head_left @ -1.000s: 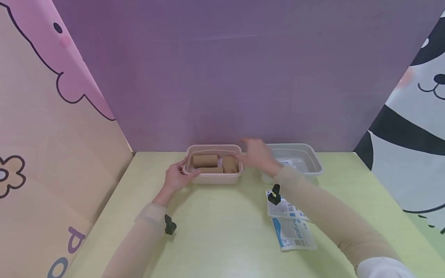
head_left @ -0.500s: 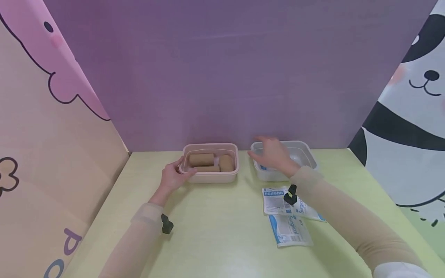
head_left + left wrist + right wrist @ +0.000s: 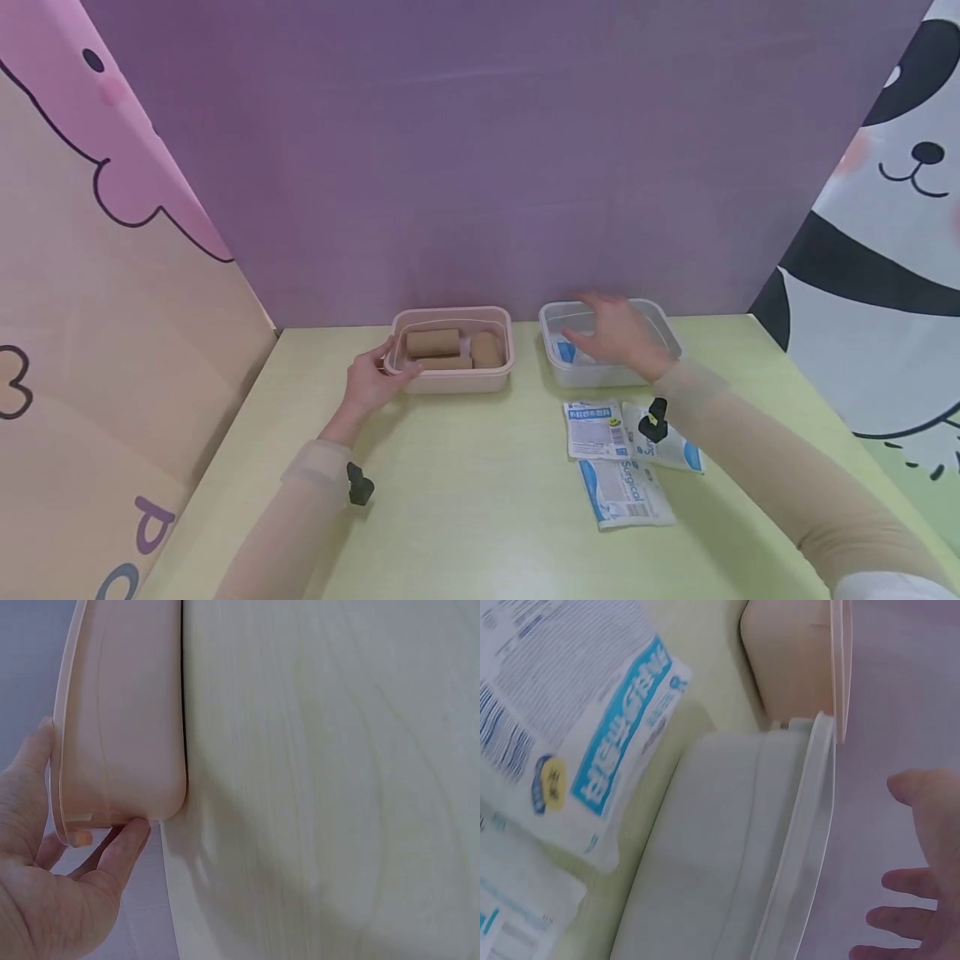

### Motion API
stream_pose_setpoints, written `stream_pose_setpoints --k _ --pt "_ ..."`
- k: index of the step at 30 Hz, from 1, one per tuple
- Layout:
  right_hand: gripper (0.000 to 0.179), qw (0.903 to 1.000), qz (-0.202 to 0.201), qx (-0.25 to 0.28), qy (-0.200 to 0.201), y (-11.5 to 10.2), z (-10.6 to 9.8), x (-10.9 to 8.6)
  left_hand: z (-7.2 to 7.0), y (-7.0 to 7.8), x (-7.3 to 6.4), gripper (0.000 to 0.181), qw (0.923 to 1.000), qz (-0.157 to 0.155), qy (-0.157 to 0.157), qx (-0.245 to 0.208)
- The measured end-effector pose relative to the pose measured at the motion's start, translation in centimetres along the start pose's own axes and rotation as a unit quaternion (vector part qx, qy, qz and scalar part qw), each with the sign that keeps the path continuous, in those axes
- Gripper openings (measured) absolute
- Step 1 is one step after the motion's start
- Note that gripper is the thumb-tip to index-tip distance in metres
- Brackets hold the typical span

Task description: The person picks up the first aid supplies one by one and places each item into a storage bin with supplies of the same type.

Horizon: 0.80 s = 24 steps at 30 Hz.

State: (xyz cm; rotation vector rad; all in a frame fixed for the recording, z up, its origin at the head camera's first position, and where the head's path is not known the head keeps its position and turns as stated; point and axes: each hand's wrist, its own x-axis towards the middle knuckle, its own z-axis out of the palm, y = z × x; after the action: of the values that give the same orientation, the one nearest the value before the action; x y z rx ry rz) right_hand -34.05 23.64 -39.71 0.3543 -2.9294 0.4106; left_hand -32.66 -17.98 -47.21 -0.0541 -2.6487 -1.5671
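The left hand [image 3: 367, 387] grips the left end of the pink plastic tub [image 3: 457, 383], thumb on the near side of the rim and fingers curled against the outside of the end wall, as the left wrist view shows. Three brown rolls [image 3: 432, 342] lie in that tub, the right one turned across the other two. To the right, the right hand [image 3: 624, 335] hangs over the pale grey tub [image 3: 600, 377] with fingers spread and thumb apart, pinching nothing; in the right wrist view the fingertips are clear of the rim. A blue-and-white packet [image 3: 566, 352] lies at the left inside this tub; with the hand over it, I cannot tell whether others lie there too. Three printed packets [image 3: 626, 493] rest on the table [image 3: 480, 500] nearer the person, overlapping or just beside one another.

For reaching into the grey tub, a steep entry from above would keep the knuckles off its walls. Thumb and fingers would best meet on a packet's loose edge, since flat wrapping probably slips. A light left-hand hold should steady the pink tub without flexing its rim.
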Motion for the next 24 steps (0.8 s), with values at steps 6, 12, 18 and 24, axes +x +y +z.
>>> stream_pose_setpoints --k 6,12,18,24 --pt "0.078 0.9998 0.004 -0.018 0.000 1.4 -0.4 -0.7 0.1 0.2 0.0 0.089 1.0000 0.003 0.005 0.005" --pt "0.075 0.9996 0.013 -0.019 0.014 2.5 -0.3 -1.1 0.2 -0.1 0.0 0.090 1.0000 0.005 0.005 0.001" --pt "0.080 0.9993 0.037 -0.010 0.001 3.6 -0.5 -1.3 0.2 -0.3 0.0 0.089 0.9999 0.009 0.008 0.009" --pt "0.084 0.9987 0.051 -0.002 -0.006 4.9 -0.8 -1.9 0.1 -0.2 0.1 0.089 1.0000 0.002 0.008 0.005"
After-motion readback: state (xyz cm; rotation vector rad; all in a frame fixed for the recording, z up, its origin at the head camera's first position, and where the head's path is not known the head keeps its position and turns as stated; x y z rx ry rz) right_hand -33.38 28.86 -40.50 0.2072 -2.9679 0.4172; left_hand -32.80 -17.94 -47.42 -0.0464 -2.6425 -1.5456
